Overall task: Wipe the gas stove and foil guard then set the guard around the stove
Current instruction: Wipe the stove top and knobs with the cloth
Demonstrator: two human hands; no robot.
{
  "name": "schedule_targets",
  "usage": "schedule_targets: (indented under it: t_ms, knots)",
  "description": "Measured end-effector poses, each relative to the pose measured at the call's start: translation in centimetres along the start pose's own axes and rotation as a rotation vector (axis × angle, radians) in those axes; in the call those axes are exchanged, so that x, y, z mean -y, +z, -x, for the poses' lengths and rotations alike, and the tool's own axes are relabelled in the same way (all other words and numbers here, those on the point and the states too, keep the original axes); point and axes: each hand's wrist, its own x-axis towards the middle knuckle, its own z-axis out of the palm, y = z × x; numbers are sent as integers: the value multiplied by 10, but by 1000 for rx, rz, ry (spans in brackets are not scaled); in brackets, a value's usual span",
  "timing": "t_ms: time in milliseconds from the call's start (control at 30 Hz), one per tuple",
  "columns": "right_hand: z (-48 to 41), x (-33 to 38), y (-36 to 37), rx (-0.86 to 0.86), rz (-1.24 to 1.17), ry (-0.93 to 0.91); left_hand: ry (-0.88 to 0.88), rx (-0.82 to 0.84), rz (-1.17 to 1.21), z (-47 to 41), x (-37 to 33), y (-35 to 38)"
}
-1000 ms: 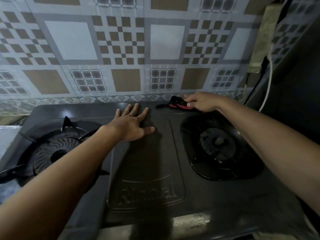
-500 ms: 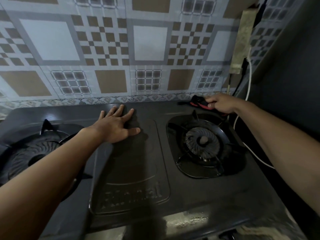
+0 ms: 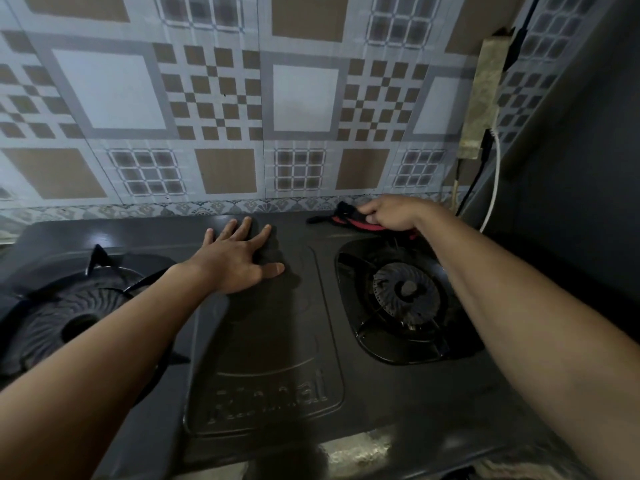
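A black two-burner gas stove (image 3: 263,341) fills the lower view, its left burner (image 3: 69,320) and right burner (image 3: 405,299) both carrying pan supports. My left hand (image 3: 239,259) lies flat with spread fingers on the stove's middle panel. My right hand (image 3: 391,213) grips a black and red cloth (image 3: 341,218) pressed on the stove's back edge behind the right burner. No foil guard is in view.
A patterned tiled wall (image 3: 242,109) rises right behind the stove. At the right stand a dark wall (image 3: 581,188), a pale strip (image 3: 483,98) fixed in the corner, and a white cable (image 3: 496,181) with black cords hanging down beside it.
My right hand and the cloth have slid along the stove's back edge, from between the burners to behind the right one. My left hand stays flat on the middle panel. My view shifted right.
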Motion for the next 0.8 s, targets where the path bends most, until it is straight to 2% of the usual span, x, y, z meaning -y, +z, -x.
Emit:
schedule_targets:
  t_ms: [133,233,400,633,800]
  knots:
    - [-15,50,4,60,68,-79,-3,-2,16,0,0,-2]
    - [-23,62,12,65,26,-93,-1,-1,25,0,1,-1]
    - [-11,24,7,14,-27,-37,5,-7,11,1,2,-1]
    - [15,-68,-4,-106,-43,210,11,-7,11,2,3,-2]
    - [14,-52,-3,-76,-9,265,20,-46,36,11,3,-11]
